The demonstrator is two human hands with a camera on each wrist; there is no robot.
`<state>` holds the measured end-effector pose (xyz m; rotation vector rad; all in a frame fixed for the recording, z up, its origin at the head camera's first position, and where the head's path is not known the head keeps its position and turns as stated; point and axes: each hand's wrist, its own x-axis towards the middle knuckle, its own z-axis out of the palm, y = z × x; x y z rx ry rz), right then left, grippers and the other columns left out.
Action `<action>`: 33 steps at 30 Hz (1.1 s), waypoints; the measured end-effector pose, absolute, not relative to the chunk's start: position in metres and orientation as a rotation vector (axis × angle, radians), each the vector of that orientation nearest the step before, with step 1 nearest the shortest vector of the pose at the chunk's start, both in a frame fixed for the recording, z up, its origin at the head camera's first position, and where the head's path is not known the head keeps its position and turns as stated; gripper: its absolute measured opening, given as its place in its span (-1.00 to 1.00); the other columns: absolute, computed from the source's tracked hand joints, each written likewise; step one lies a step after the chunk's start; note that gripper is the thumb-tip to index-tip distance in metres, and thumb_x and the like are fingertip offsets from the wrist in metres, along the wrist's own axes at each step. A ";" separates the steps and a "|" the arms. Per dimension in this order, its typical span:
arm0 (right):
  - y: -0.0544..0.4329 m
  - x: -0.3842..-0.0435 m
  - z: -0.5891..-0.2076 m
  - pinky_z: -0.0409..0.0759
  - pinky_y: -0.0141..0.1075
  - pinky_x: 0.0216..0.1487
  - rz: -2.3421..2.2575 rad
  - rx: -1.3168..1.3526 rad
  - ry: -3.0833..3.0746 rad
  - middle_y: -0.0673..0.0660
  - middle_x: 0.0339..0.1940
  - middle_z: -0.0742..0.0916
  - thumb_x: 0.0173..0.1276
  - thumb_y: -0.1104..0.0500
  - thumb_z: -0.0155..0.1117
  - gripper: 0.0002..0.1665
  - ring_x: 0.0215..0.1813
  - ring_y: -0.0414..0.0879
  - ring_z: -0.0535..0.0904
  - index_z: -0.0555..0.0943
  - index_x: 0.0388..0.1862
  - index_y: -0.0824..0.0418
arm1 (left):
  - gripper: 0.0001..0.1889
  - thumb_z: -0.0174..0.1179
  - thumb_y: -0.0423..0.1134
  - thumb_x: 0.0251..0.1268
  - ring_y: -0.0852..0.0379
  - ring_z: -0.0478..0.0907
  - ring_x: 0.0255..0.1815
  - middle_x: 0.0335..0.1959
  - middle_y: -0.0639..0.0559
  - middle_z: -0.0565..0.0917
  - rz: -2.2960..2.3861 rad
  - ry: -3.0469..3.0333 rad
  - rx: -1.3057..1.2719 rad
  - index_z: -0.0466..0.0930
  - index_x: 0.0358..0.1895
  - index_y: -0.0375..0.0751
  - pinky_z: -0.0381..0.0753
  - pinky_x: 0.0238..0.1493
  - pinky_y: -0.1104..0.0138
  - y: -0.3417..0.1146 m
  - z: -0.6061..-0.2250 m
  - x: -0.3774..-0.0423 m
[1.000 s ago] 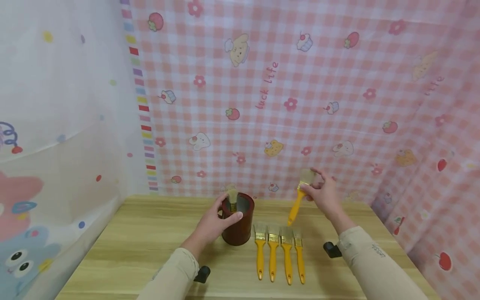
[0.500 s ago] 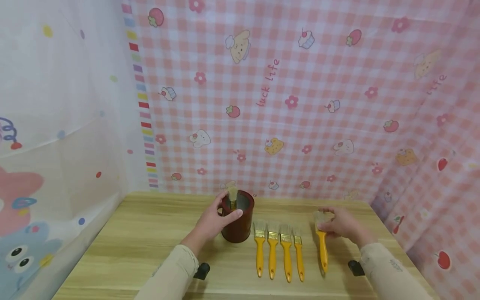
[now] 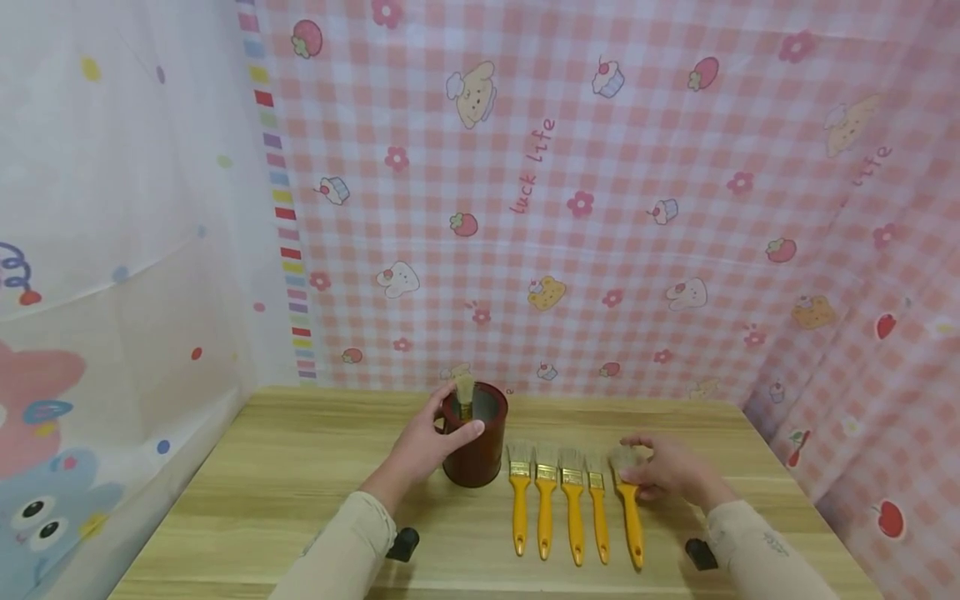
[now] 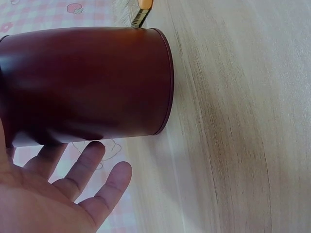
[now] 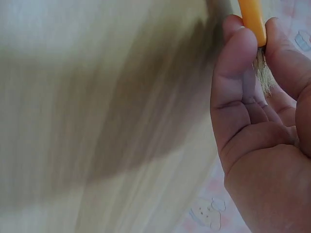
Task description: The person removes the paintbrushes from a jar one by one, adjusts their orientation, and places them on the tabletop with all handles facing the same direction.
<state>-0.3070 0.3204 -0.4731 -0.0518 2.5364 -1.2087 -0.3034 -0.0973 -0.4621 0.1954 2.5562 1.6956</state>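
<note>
In the head view my left hand (image 3: 423, 448) grips a dark red-brown cylindrical pot (image 3: 476, 457) by its upper part, thumb across the near side of the rim. One brush (image 3: 465, 390) stands in it, pale bristles up. The left wrist view has the pot's smooth wall (image 4: 92, 82) with fingers beneath it. On the right, my right hand (image 3: 669, 472) pinches a paintbrush (image 3: 632, 523) near its ferrule; the yellow handle points toward me. The right wrist view shows that handle (image 5: 252, 23) between thumb and fingers. Its ferrule is mostly hidden by the hand.
Several yellow-handled paintbrushes (image 3: 546, 508) lie side by side between the pot and my right hand, bristles away from me. The wooden tabletop (image 3: 315, 467) ends at a pink checked cloth (image 3: 525, 283) behind. A pale cloth (image 3: 150, 250) hangs at the left.
My right hand has lowered the paintbrush from above the table's back to the right end of the row, then shifted it slightly left. The left hand stays on the pot.
</note>
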 end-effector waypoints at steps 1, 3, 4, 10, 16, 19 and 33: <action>0.319 -0.307 -0.474 0.80 -0.14 -0.30 -1.205 -0.060 2.534 0.18 -0.37 0.80 0.46 0.23 0.49 -0.12 -0.45 -0.05 0.72 0.31 0.64 0.38 | -0.08 0.40 0.31 0.36 -0.29 0.35 0.65 0.68 -0.13 0.32 1.697 2.555 0.196 0.10 0.69 0.51 0.51 0.49 -0.24 -0.097 -0.462 -0.303; 0.314 -0.306 -0.476 0.80 -0.15 -0.30 -1.194 -0.050 2.542 0.19 -0.37 0.79 0.46 0.23 0.49 -0.14 -0.44 -0.06 0.71 0.34 0.62 0.38 | -0.08 0.39 0.32 0.36 -0.29 0.35 0.65 0.68 -0.13 0.31 1.692 2.556 0.193 0.09 0.69 0.51 0.50 0.49 -0.24 -0.097 -0.462 -0.304; 0.313 -0.306 -0.477 0.80 -0.15 -0.30 -1.184 -0.043 2.555 0.19 -0.37 0.78 0.45 0.24 0.49 -0.16 -0.45 -0.07 0.70 0.36 0.61 0.39 | -0.08 0.39 0.32 0.36 -0.29 0.35 0.65 0.69 -0.13 0.31 1.689 2.558 0.194 0.09 0.69 0.50 0.51 0.49 -0.24 -0.097 -0.462 -0.304; 0.305 -0.305 -0.474 0.80 -0.16 -0.27 -1.088 -0.017 2.628 0.21 -0.35 0.75 0.42 0.26 0.52 -0.23 -0.46 -0.09 0.66 0.44 0.52 0.44 | -0.07 0.39 0.34 0.35 -0.28 0.36 0.64 0.70 -0.13 0.29 1.671 2.565 0.195 0.08 0.70 0.52 0.51 0.48 -0.23 -0.096 -0.461 -0.304; 0.303 -0.307 -0.478 0.73 -0.21 -0.27 -1.101 0.026 2.597 0.18 -0.27 0.79 0.43 0.22 0.52 -0.22 -0.44 -0.11 0.62 0.45 0.54 0.40 | -0.07 0.38 0.35 0.35 -0.28 0.31 0.67 0.71 -0.14 0.27 1.673 2.558 0.193 0.08 0.69 0.52 0.49 0.49 -0.25 -0.096 -0.461 -0.305; 0.303 -0.309 -0.481 0.73 -0.23 -0.27 -1.128 0.036 2.584 0.18 -0.16 0.79 0.41 0.23 0.53 -0.21 -0.45 -0.12 0.61 0.46 0.54 0.38 | -0.06 0.39 0.35 0.34 -0.28 0.28 0.69 0.72 -0.14 0.26 1.682 2.547 0.195 0.08 0.70 0.50 0.47 0.51 -0.26 -0.097 -0.461 -0.304; 0.308 -0.310 -0.485 0.71 -0.25 -0.31 -1.170 -0.010 2.550 0.17 -0.32 0.76 0.43 0.26 0.51 -0.21 -0.46 -0.15 0.61 0.43 0.55 0.41 | -0.06 0.39 0.33 0.35 -0.27 0.30 0.68 0.70 -0.15 0.29 1.694 2.535 0.193 0.07 0.70 0.50 0.48 0.51 -0.26 -0.096 -0.460 -0.302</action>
